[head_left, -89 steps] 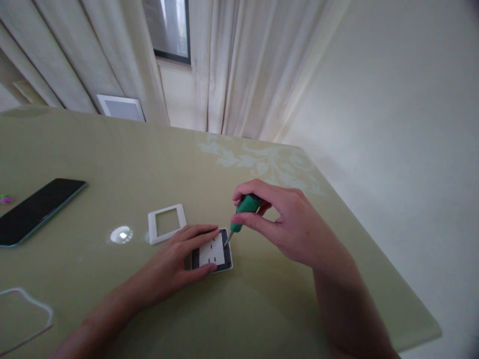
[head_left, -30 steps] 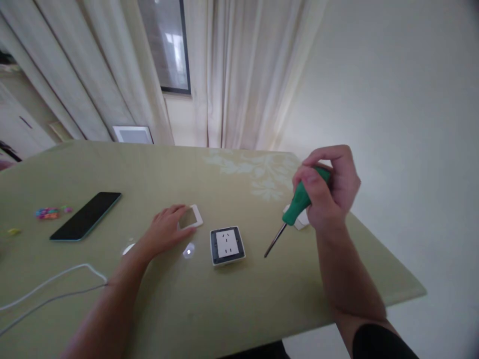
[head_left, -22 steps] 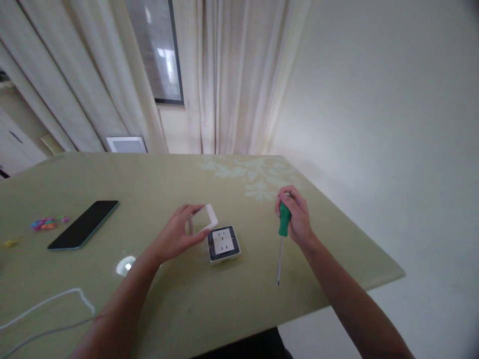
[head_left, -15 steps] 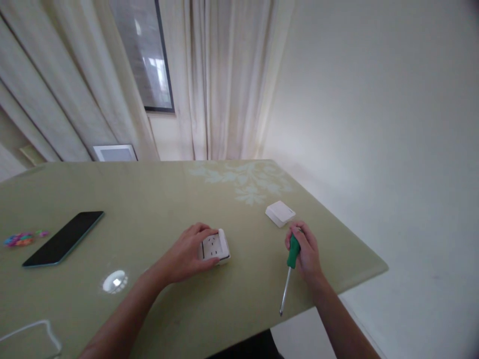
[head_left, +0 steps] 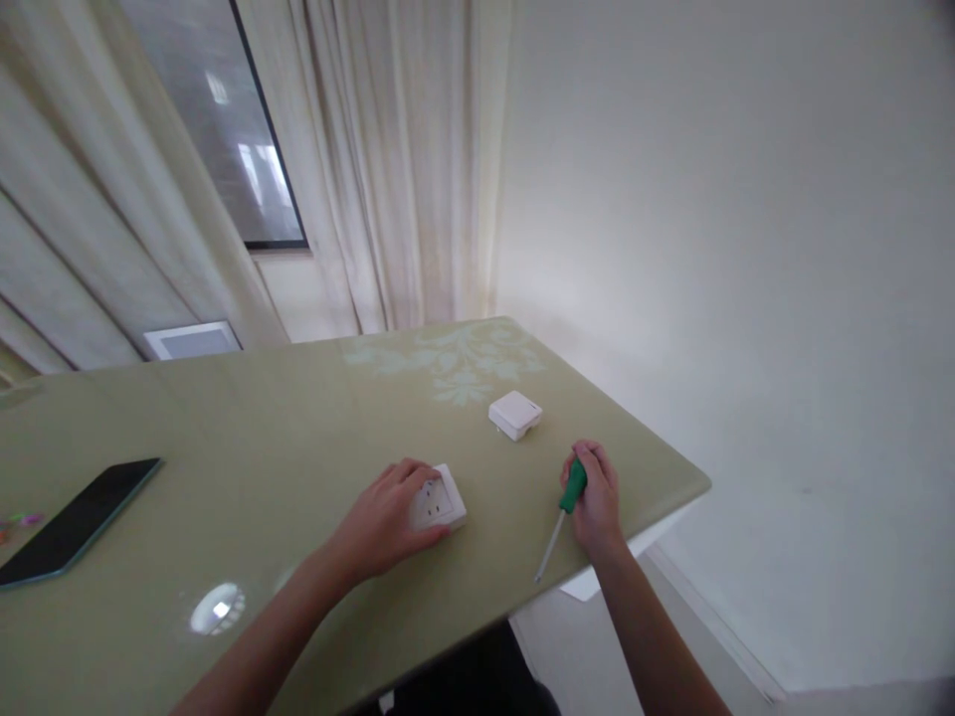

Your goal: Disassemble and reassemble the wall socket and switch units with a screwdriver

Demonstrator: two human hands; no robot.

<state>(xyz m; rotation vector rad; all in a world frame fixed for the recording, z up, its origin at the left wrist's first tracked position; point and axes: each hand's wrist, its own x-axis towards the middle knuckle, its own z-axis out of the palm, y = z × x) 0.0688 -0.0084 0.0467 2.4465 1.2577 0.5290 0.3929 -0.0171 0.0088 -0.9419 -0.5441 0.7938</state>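
A white wall socket [head_left: 445, 500] with slotted holes lies on the table under my left hand [head_left: 388, 517]. My thumb is along its near edge and my fingers are over the far edge, hiding its left part. In my right hand [head_left: 595, 494], near the table's right edge, is a screwdriver with a green handle [head_left: 574, 485]. Its metal shaft slants down and left, with the tip apart from the socket. Farther back, between the two hands, sits a second white square box [head_left: 515, 414], untouched.
On the left of the green table [head_left: 284, 428] lies a black tablet [head_left: 79, 522], with small colourful pieces [head_left: 26, 519] at the frame's edge. A white wall [head_left: 708, 249] runs along the table's right side. Curtains [head_left: 418, 169] hang behind.
The view has turned to the right, so the table's things appear farther left. Dark gaps along the socket's edges no longer show. Both hands keep their holds.
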